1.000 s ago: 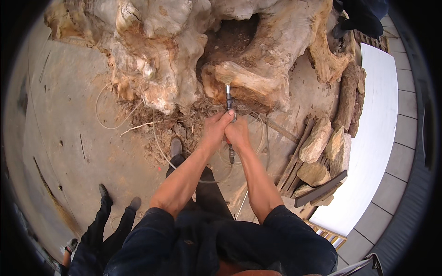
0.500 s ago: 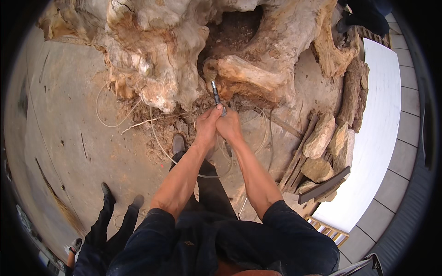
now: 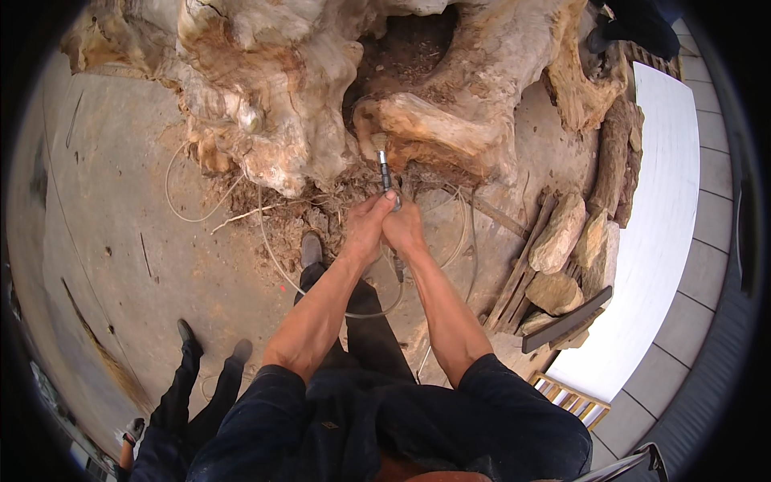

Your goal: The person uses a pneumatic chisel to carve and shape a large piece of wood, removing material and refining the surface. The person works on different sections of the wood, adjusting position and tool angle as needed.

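Note:
My left hand (image 3: 366, 228) and my right hand (image 3: 404, 228) are closed together round a slim, dark air-powered rotary tool (image 3: 385, 175) with a shiny shaft. A small, blurred, tan brush head (image 3: 379, 142) at its far end is against or very close to the large pale wooden stump (image 3: 438, 120), beside a thick jutting root. I cannot tell whether it touches the wood. Much of the tool's body is covered by my fingers. From below my hands a clear hose (image 3: 376, 309) loops away over the floor.
Wood crumbs (image 3: 301, 221) lie along the stump's base. At right are stones (image 3: 558, 233), wooden slats (image 3: 522, 265) and a white board (image 3: 642, 265). Another person's legs (image 3: 181, 386) are at lower left; a dark-clothed person (image 3: 642, 32) is at far right.
Both hands and the tool have shifted slightly right and nearer to me. The brush head has moved a little along the root in the same direction.

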A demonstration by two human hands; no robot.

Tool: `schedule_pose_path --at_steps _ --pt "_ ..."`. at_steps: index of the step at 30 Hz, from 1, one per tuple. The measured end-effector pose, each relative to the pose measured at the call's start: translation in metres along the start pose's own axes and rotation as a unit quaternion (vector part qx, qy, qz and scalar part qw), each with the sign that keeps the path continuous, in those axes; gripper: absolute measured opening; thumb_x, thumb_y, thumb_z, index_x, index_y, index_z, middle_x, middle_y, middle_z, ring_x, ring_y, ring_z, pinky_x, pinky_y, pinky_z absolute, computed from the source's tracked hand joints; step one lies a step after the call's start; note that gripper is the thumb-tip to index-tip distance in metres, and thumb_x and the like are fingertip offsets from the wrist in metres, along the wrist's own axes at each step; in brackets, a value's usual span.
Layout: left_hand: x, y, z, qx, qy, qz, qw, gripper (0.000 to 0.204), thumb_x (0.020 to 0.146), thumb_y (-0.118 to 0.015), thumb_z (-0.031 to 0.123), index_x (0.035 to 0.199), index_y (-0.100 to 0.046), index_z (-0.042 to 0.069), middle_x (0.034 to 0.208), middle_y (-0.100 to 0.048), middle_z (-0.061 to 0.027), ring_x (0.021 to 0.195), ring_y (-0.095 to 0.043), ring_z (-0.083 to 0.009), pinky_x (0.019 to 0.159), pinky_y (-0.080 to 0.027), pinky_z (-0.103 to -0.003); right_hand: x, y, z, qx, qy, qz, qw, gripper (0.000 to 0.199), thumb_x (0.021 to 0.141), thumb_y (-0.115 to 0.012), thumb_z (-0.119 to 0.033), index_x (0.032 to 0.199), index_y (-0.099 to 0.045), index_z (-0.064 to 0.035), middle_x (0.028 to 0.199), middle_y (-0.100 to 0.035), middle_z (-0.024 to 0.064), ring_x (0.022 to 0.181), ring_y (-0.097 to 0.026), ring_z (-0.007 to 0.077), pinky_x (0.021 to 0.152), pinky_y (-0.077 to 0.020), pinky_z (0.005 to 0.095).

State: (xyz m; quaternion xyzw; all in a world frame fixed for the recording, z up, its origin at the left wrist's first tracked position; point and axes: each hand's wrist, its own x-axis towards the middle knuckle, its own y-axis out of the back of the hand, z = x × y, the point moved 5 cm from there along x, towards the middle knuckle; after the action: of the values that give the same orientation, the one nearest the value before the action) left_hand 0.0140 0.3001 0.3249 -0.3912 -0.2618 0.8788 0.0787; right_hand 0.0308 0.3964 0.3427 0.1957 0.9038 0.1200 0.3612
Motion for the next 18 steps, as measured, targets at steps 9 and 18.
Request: schedule_pose_path --at_steps 9,18 --pt "-0.004 0.004 -0.013 0.056 0.048 -0.018 0.997 0.051 0.096 -0.079 0.036 0.125 -0.07 -0.005 0.111 -0.07 -0.0074 0.098 -0.064 -0.0162 0.082 -0.054 -0.034 -0.02 0.008 -0.002 0.076 -0.112 -0.024 0.99 0.02 0.091 -0.061 -0.012 0.094 -0.07 0.0046 0.08 -0.071 0.015 0.074 -0.068 0.0244 0.063 -0.0499 0.0414" --pt "-0.029 0.006 -0.027 -0.01 0.036 0.013 0.999 0.029 0.101 -0.073 0.029 0.098 -0.07 0.0 0.091 -0.066 -0.0031 0.085 -0.063 -0.0122 0.069 -0.05 -0.03 -0.03 0.009 0.024 -0.017 -0.006 -0.017 1.0 0.022 0.09 -0.061 -0.014 0.095 -0.069 0.0048 0.08 -0.068 0.0205 0.074 -0.067 0.0315 0.065 -0.0477 0.0418"
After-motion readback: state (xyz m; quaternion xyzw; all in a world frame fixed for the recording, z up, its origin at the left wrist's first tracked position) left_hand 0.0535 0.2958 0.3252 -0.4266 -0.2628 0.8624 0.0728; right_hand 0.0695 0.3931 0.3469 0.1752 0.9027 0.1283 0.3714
